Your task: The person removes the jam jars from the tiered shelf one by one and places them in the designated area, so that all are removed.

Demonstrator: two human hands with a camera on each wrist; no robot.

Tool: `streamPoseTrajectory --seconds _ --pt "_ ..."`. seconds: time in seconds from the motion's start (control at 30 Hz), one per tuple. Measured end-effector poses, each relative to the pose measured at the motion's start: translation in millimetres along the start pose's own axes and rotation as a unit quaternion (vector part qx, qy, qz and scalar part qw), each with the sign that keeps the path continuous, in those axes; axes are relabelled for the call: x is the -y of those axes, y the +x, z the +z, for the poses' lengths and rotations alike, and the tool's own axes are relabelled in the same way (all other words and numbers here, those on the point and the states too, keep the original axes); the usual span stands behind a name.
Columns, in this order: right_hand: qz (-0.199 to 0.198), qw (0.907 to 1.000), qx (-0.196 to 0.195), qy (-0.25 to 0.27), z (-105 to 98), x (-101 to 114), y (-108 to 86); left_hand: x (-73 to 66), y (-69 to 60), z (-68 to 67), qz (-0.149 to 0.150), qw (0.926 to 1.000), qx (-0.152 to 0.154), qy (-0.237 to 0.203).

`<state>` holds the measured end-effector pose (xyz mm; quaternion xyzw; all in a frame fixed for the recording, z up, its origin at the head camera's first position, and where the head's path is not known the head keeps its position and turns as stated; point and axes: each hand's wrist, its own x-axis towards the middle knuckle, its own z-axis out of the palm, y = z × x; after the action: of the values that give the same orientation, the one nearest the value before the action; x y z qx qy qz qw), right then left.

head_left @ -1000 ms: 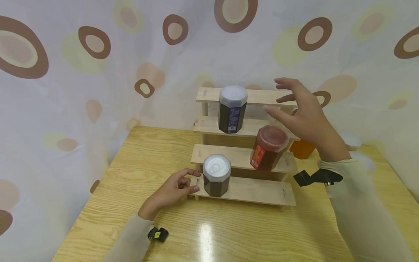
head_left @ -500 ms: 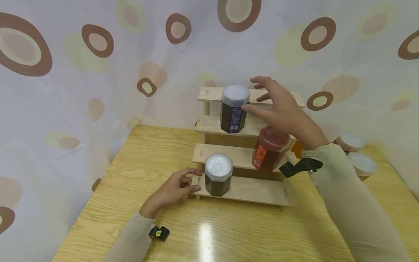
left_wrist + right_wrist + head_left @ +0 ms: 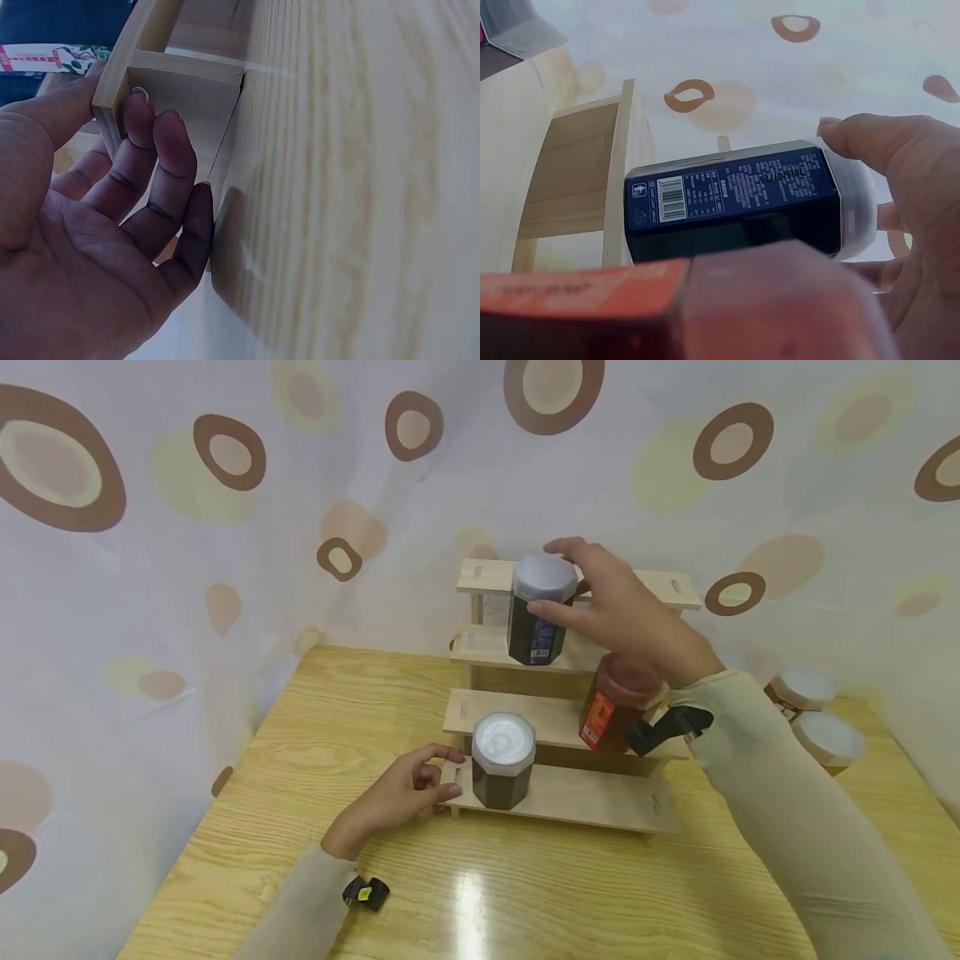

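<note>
Fingers and thumb of my left hand (image 3: pixel 396 797) (image 3: pixel 112 202) grip the left end of the bottom board of a wooden tiered shelf (image 3: pixel 585 793) (image 3: pixel 180 67). Close beside it on that board stands a dark jar with a white lid (image 3: pixel 501 764). Higher up, my right hand (image 3: pixel 626 614) (image 3: pixel 915 195) curls around the lid of a dark jar with a blue label (image 3: pixel 538 627) (image 3: pixel 742 195), thumb on the near side and fingers partly hidden behind. This jar stands upright on the board below the top one.
A red jar (image 3: pixel 618 697) (image 3: pixel 780 300) stands on the second board from the bottom, under my right forearm. Two more white-lidded jars (image 3: pixel 802 685) (image 3: pixel 828 739) are on the table (image 3: pixel 360 710) right of the shelf. A patterned cloth (image 3: pixel 420 502) hangs behind.
My right hand has moved left from above the red jar to the blue-labelled jar and closed around its lid. The left hand keeps its hold on the shelf.
</note>
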<state>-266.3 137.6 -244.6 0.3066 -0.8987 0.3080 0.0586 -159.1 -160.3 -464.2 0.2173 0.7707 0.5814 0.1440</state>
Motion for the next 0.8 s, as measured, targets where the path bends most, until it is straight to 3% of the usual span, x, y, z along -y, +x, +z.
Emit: streamPoseTrajectory --seconds 0.2,0.53,0.8 --pt "0.030 0.9984 0.043 -0.020 1 6 5.5 -0.7 0.8 2.1 -0.003 1.0000 0.000 -0.004" --pt "0.052 0.9946 0.067 -0.060 6 9 11.9 -0.3 -0.8 0.8 -0.002 1.0000 0.000 -0.006" --pt "0.056 0.9933 0.052 -0.087 10 8 14.4 -0.2 -0.3 0.5 -0.008 0.9999 -0.004 -0.006"
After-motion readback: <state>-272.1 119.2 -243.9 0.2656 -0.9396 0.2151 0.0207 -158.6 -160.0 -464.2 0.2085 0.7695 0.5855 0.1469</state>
